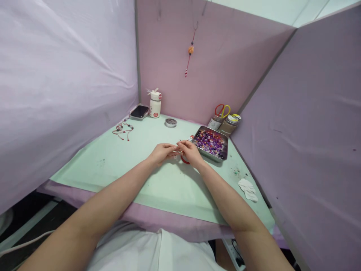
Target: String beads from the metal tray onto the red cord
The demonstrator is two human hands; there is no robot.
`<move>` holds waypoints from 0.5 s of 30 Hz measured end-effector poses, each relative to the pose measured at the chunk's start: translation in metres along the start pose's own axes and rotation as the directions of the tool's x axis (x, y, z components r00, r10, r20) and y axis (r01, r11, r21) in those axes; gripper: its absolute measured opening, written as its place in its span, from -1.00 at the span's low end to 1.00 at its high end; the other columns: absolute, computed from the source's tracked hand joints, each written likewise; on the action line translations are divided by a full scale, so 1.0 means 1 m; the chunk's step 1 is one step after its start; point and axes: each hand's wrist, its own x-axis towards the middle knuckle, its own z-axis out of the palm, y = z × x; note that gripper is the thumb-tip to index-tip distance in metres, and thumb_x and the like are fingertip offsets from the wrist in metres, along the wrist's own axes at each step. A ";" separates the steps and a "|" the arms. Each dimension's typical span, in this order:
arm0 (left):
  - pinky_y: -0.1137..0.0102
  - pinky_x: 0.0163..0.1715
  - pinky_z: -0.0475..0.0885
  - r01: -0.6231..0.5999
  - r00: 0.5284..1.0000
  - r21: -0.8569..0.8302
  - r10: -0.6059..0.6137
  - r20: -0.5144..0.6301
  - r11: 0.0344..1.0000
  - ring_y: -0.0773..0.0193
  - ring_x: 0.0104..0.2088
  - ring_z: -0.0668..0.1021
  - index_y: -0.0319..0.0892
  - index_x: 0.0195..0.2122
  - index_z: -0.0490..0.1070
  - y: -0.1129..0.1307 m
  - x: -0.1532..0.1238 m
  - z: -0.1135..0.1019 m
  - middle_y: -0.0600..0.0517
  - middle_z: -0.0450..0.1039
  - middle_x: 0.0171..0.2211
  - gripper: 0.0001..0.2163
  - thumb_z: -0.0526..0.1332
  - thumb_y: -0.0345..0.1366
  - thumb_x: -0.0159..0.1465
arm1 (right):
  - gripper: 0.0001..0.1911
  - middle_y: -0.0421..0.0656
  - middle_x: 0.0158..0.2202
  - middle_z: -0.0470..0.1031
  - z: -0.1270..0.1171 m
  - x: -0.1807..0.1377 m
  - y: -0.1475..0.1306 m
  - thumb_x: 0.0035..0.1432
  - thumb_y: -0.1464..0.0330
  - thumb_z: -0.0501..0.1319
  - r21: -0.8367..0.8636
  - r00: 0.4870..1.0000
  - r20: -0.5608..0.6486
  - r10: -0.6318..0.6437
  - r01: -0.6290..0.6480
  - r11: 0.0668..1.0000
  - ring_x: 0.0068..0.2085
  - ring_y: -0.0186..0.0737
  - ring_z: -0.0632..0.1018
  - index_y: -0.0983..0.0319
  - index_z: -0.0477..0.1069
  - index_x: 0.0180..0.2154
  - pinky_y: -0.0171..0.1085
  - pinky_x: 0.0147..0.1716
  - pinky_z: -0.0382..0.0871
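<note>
My left hand (164, 153) and my right hand (190, 151) meet over the middle of the green-covered table (124, 165). The fingers of both are pinched together around something too small to make out. Just below my right hand a red curved loop (184, 160) shows; the rest of it is hidden beneath that hand. A metal tray (212, 156) of mixed purple, red, orange and clear beads (210, 142) stands close to the right of my right hand. Partly behind its fingers, a small red-and-white item (191, 138) lies against the tray.
Corded bead bracelets (123, 128), a phone (140, 111), a white bottle (155, 104) and a round clear container (170, 122) lie at the back left. Scissors (222, 110) stand in a jar beside another jar (229, 125). Crumpled tissue (248, 189) lies right. A beaded cord (191, 50) hangs behind.
</note>
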 end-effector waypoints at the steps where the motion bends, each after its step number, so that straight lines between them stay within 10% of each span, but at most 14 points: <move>1: 0.30 -0.19 0.45 0.003 1.000 -0.043 -0.004 -0.029 0.999 0.15 -0.20 0.58 -0.26 -0.39 0.49 0.001 0.001 -0.002 -0.16 0.55 -0.24 -0.77 0.38 -0.22 -0.01 | -0.65 -0.22 -0.44 0.47 0.001 -0.001 0.000 -0.10 0.07 0.31 -0.006 1.000 0.020 0.008 -0.008 1.000 -0.44 -0.35 0.42 0.19 0.44 -0.36 -0.36 -0.50 0.26; 15: 0.26 -0.17 0.50 -0.051 0.978 -0.293 -0.012 -0.209 0.955 0.20 -0.22 0.57 -0.26 -0.42 0.42 -0.001 0.012 -0.014 -0.13 0.51 -0.29 -0.90 0.31 -0.37 0.07 | -0.76 -0.22 -0.39 0.46 0.007 -0.003 0.011 -0.14 0.34 0.32 -0.170 0.997 0.070 -0.037 0.049 0.984 -0.40 -0.35 0.47 0.20 0.33 -0.37 -0.29 -0.39 0.35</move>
